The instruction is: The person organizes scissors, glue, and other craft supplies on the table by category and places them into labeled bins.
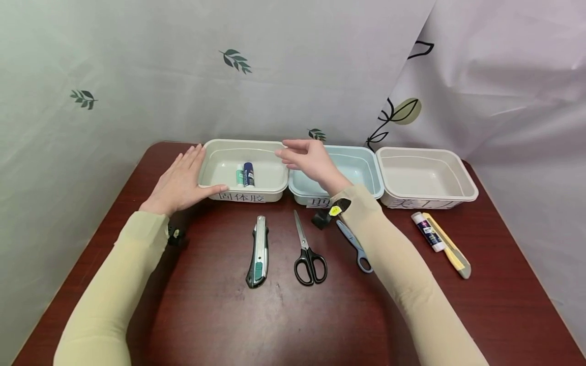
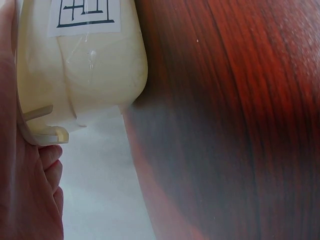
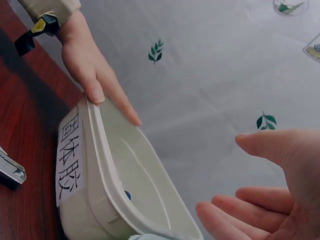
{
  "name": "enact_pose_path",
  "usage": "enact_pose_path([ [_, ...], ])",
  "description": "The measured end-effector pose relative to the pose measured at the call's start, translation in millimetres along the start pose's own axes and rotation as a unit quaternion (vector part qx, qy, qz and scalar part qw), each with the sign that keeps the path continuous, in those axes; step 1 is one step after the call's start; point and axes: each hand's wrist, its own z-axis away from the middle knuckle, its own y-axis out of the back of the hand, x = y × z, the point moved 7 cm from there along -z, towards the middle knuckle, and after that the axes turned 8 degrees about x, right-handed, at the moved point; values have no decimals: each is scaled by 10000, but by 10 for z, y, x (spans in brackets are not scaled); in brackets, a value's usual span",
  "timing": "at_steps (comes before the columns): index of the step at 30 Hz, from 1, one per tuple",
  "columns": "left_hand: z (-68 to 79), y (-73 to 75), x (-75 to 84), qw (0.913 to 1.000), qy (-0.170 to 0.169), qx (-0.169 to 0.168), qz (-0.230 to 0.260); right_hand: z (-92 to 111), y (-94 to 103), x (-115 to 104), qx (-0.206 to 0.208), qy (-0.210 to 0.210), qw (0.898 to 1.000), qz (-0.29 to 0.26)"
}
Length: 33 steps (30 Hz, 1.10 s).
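Note:
My left hand rests on the left end of a cream plastic bin, thumb on the front rim and fingers along the side. Inside that bin lie a green glue stick and a dark blue glue stick. With fingers apart and nothing between them, my right hand hovers over the bin's right end and the neighbouring light blue bin. The right wrist view shows its thumb and relaxed fingers near the cream bin's rim.
Another cream bin stands at the right. In front lie a utility knife, black-handled scissors, blue-handled scissors partly under my right forearm, a glue stick and a yellow utility knife. A patterned cloth hangs behind.

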Motion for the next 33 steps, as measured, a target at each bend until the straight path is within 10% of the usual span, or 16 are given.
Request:
enact_pose_path([
  [33,13,22,23,10000,-9,-12,-8,438,436,-18,-2,435,9986,295],
])
